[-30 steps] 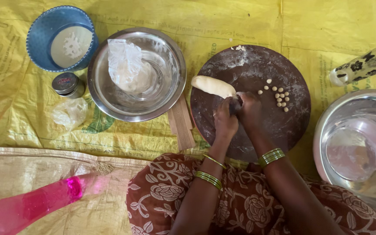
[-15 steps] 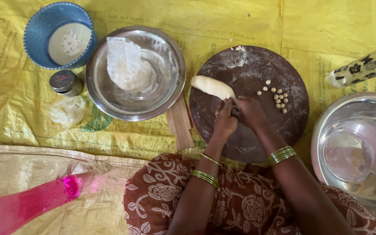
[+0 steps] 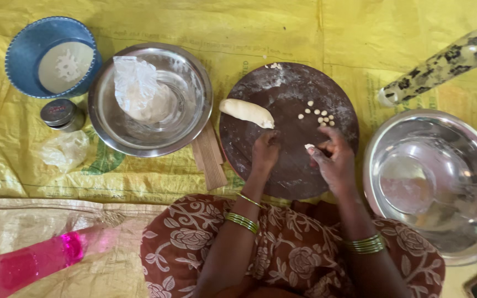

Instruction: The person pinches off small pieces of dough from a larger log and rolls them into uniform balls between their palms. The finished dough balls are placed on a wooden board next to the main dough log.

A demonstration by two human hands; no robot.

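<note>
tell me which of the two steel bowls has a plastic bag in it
The steel bowl left of the round dark board, beside the blue bowl. A crumpled clear bag sits inside it; the larger steel bowl at right holds no bag.

Two steel bowls [image 3: 151, 99] [image 3: 434, 185], one dough roll [image 3: 247, 112], one round board [image 3: 260, 165], one blue bowl [image 3: 26, 52].
</note>
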